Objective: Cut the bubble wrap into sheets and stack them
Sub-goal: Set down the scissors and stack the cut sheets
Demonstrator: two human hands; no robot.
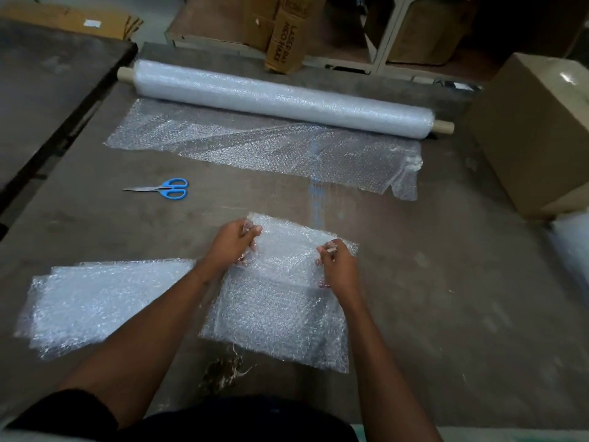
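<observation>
A cut bubble wrap sheet (280, 301) lies folded in front of me on the grey table (430, 282). My left hand (231, 242) grips its far left corner and my right hand (338, 266) pinches its far right edge. A stack of cut sheets (102, 301) lies to the left of it. The long bubble wrap roll (280, 98) lies across the far side of the table, with a loose length of wrap (271, 148) unrolled toward me. Blue-handled scissors (165, 188) rest on the table at the left, blades pointing left.
A large cardboard box (535, 132) stands at the table's right edge. A second dark table (47, 90) adjoins on the left. Shelves with cardboard boxes (287, 36) stand behind the roll. A frayed spot (226, 371) marks the table's near edge.
</observation>
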